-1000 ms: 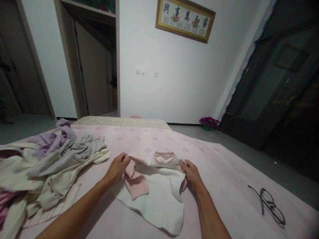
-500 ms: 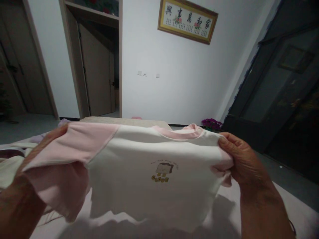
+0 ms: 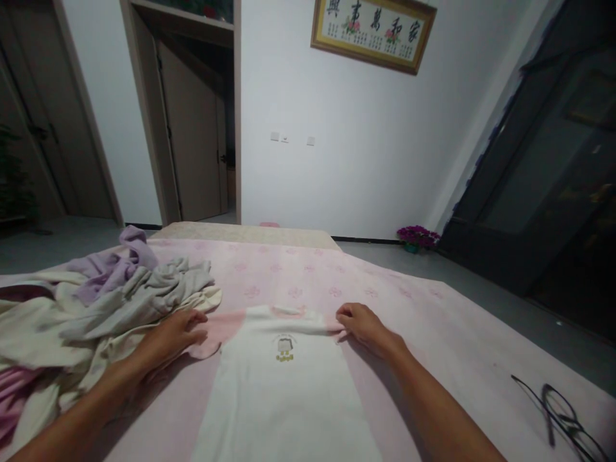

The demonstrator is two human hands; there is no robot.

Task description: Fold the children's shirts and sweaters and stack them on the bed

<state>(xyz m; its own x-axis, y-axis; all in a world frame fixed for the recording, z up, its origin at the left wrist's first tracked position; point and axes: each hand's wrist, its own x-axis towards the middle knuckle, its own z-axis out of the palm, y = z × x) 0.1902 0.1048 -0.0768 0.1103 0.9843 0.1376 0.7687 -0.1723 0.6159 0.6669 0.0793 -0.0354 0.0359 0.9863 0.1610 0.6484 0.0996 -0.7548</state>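
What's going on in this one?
A person is handling a white T-shirt with pink sleeves, which lies spread out flat on a pink patterned bedspread. The left hand rests open by the shirt's pink sleeve, next to a heap of crumpled clothes. The right hand lies at the opposite shoulder. A pair of dark-framed glasses sits on the bedspread off to the right.

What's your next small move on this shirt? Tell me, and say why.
Probably smooth the pink sleeve outward with the left hand: the sleeve looks bunched at the shoulder and lies right beside that hand, while the white shirt body lies flat on the pink bedspread.
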